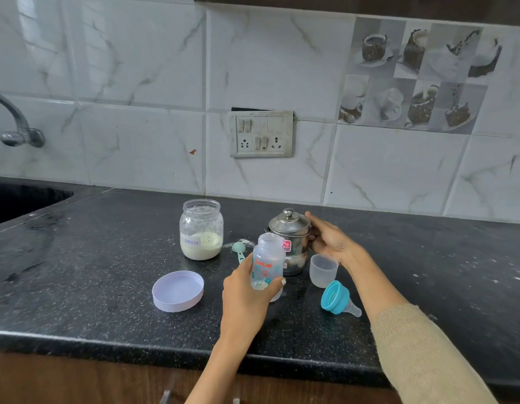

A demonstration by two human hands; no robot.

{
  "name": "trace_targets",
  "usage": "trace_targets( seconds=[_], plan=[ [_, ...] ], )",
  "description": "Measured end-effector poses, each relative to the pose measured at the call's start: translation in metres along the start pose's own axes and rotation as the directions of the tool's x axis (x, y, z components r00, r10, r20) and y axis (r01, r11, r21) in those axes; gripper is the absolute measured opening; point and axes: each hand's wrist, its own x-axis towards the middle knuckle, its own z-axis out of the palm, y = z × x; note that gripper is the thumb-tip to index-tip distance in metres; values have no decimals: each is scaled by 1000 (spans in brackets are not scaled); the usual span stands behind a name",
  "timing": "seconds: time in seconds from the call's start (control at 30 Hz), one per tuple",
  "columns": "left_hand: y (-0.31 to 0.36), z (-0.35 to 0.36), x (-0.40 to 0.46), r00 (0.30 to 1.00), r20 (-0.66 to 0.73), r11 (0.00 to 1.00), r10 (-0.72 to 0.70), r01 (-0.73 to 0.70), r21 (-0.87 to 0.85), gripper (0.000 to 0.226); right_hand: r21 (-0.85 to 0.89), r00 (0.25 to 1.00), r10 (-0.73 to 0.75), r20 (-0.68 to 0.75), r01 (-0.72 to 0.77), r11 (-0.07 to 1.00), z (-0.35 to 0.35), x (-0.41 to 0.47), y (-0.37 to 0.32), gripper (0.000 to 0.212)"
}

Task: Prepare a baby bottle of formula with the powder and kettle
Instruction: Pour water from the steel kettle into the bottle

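My left hand (247, 290) grips a clear printed baby bottle (267, 262), open at the top, standing on the black counter (78, 287). Right behind it stands a small steel kettle (291, 228) with a knobbed lid; my right hand (328, 240) is wrapped around its right side. An open glass jar of formula powder (201, 230) stands to the left, with its white lid (178, 290) lying in front. A teal scoop (239, 249) lies between jar and bottle. The blue ring with nipple (337, 298) lies on its side at the right, next to a clear cap (323, 270).
Some spilled powder (244, 242) dusts the counter behind the scoop. A dark sink (22, 199) and a tap (16, 123) are at the far left. A switch and socket plate (260, 134) sits on the tiled wall. The counter's front edge (136, 342) runs close to me.
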Motion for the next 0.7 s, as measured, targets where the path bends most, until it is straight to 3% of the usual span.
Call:
trace_targets(
  seconds=[0.17, 0.3, 0.7],
  plan=[
    [0, 0, 0, 1000, 0, 1000, -7, 7, 2, 41, 22, 997, 53, 49, -54, 998, 1, -11, -6, 35],
    [-1, 1, 1, 1000, 1, 1000, -9, 9, 6, 44, -20, 997, 37, 72, -35, 999, 0, -11, -5, 24],
    [-2, 1, 1, 1000, 4, 1000, -12, 12, 0, 46, 42, 994, 11, 104, -16, 999, 1, -15, -5, 24]
  ],
)
